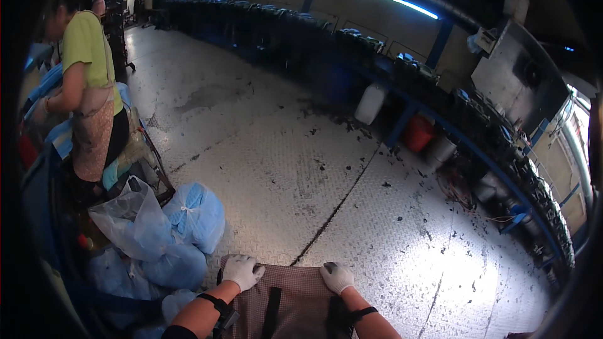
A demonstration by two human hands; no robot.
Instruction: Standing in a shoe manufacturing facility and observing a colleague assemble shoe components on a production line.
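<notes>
A brown checked apron [292,295] spreads out in front of me at the bottom of the view, with a dark strap lying down its middle. My left hand [244,272], in a white glove, is closed at the apron's far left corner. At the far right corner my right hand [338,277], gloved the same way, curls its fingers over the cloth. Between both hands the apron's far edge runs nearly straight. Dark patches show on the gloves near the thumbs. Black bands circle both of my forearms.
Filled blue and clear plastic bags [195,216] crowd the floor at my left. Beyond them a person [91,88] in a yellow-green shirt bends over blue material. A long blue-framed bench [408,119] curves along the right, with a red bucket [418,133] beneath. Dark scraps litter the metal floor [270,150].
</notes>
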